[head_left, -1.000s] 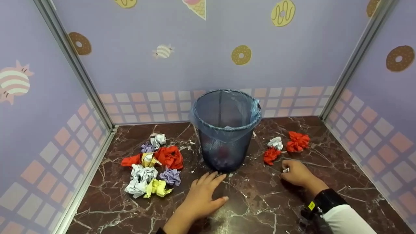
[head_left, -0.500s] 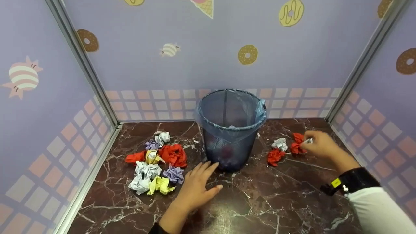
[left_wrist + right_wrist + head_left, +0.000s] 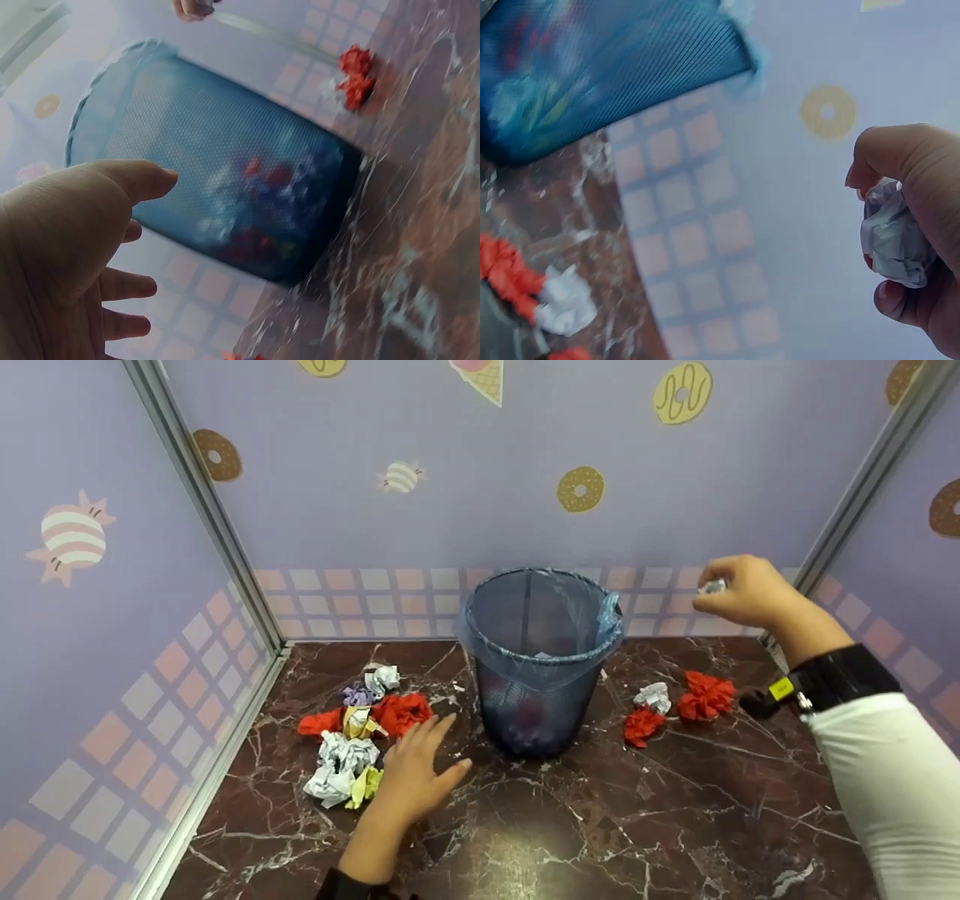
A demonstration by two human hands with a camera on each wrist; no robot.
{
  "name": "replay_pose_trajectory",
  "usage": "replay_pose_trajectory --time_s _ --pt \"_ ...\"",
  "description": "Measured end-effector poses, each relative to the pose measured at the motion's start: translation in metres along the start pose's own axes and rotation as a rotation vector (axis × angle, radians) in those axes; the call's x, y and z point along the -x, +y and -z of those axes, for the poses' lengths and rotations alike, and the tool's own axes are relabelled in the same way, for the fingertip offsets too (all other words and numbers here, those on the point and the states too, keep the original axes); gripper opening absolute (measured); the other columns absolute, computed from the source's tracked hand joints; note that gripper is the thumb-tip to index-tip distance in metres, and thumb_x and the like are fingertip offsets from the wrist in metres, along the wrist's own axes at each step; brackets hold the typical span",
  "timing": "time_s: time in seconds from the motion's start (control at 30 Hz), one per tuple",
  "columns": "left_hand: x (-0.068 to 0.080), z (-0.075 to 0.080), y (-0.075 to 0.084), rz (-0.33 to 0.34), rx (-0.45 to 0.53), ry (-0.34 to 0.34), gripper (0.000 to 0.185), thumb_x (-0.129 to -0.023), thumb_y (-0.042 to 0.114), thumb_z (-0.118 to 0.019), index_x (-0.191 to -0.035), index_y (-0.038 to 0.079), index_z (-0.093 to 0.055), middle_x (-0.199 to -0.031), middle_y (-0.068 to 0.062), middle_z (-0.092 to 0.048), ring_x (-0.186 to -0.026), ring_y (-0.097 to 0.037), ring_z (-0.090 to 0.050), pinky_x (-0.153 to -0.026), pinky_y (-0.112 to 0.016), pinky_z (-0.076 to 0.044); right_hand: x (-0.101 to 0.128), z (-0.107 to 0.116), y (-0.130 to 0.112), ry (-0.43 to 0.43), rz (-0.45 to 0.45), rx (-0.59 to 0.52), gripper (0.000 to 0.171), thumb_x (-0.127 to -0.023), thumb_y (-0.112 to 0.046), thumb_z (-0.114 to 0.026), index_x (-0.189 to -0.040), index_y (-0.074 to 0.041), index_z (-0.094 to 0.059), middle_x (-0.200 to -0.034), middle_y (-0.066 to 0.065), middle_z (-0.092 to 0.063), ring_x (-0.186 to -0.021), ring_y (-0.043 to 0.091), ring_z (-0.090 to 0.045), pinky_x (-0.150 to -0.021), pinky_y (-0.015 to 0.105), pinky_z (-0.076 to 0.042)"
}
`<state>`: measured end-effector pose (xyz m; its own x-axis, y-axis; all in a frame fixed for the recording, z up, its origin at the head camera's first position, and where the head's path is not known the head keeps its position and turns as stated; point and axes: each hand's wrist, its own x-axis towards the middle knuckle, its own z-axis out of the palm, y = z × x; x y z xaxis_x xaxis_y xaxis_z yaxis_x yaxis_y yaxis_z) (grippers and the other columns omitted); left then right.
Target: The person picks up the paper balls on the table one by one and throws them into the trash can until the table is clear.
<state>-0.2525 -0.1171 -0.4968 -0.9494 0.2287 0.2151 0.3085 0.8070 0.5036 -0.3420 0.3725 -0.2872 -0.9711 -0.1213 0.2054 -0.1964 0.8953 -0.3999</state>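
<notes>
My right hand (image 3: 750,591) is raised to the right of the bin, gripping a crumpled white paper ball (image 3: 896,236) between curled fingers and thumb. My left hand (image 3: 416,780) hovers by the left heap with fingers spread, holding nothing; it covers part of a yellow paper ball (image 3: 364,787) and hides a purple one. A blue mesh wastebasket (image 3: 536,697) lined with a clear bluish bag stands upright between the hands. Through its mesh in the left wrist view, several paper balls (image 3: 277,176) show inside.
Left of the bin lie red paper (image 3: 403,712), white paper (image 3: 330,781), a yellow-and-white ball (image 3: 360,723) and a small purple ball (image 3: 357,695). On the right are a white ball (image 3: 653,697) and red paper (image 3: 706,695). Patterned panels enclose the marbled tabletop (image 3: 570,840).
My right hand has risen from the tabletop, past the red paper, to above bin-rim height with the white paper ball. My left hand has shifted left from the bin's base toward the left heap.
</notes>
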Motion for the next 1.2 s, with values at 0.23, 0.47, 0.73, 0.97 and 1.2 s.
replay_pose_trajectory --time_s 0.23,0.47,0.73,0.97,1.2 --pt "-0.005 0.009 -0.021 0.048 -0.003 0.055 0.077 -0.090 0.054 -0.070 -0.158 0.029 -0.042 -0.163 -0.011 -0.043 -0.150 -0.044 -0.037 -0.115 -0.076 -0.029 -0.036 0.005 -0.054 0.039 0.154 0.076 0.015 -0.085 -0.020 -0.068 -0.094 -0.008 -0.071 -0.101 0.015 -0.072 -0.076 0.024 -0.058 -0.068 0.035 -0.045" --pt "-0.007 0.012 -0.037 0.074 -0.008 0.091 0.077 -0.091 0.052 -0.070 -0.158 0.025 -0.043 -0.162 -0.014 -0.045 -0.149 -0.046 -0.038 -0.113 -0.076 -0.031 -0.061 -0.008 -0.107 0.037 0.257 0.072 0.017 -0.083 -0.020 -0.068 -0.093 -0.008 -0.074 -0.096 0.014 -0.072 -0.084 0.027 -0.062 -0.075 0.039 -0.049" --pt "-0.007 0.016 -0.049 0.133 -0.029 0.076 0.077 -0.093 0.054 -0.067 -0.159 0.025 -0.040 -0.163 -0.016 -0.042 -0.150 -0.049 -0.035 -0.114 -0.077 -0.029 -0.075 -0.043 -0.164 -0.052 0.365 0.076 0.018 -0.080 -0.020 -0.068 -0.093 -0.009 -0.074 -0.097 0.012 -0.072 -0.091 0.027 -0.063 -0.086 0.043 -0.053" --pt "-0.006 0.019 -0.050 0.134 -0.020 0.089 0.077 -0.092 0.051 -0.068 -0.159 0.025 -0.040 -0.163 -0.015 -0.042 -0.151 -0.048 -0.035 -0.115 -0.077 -0.029 -0.073 -0.066 -0.194 -0.146 0.444 0.119 0.020 -0.080 -0.020 -0.067 -0.094 -0.009 -0.075 -0.103 0.011 -0.072 -0.096 0.030 -0.064 -0.089 0.045 -0.054" --pt "-0.008 0.018 -0.052 0.134 -0.018 0.088 0.078 -0.092 0.051 -0.068 -0.159 0.022 -0.041 -0.163 -0.017 -0.042 -0.151 -0.048 -0.034 -0.115 -0.076 -0.028 -0.072 -0.080 -0.199 -0.194 0.473 0.119 0.020 -0.085 -0.018 -0.065 -0.098 -0.007 -0.075 -0.105 0.011 -0.073 -0.094 0.029 -0.064 -0.089 0.045 -0.054"
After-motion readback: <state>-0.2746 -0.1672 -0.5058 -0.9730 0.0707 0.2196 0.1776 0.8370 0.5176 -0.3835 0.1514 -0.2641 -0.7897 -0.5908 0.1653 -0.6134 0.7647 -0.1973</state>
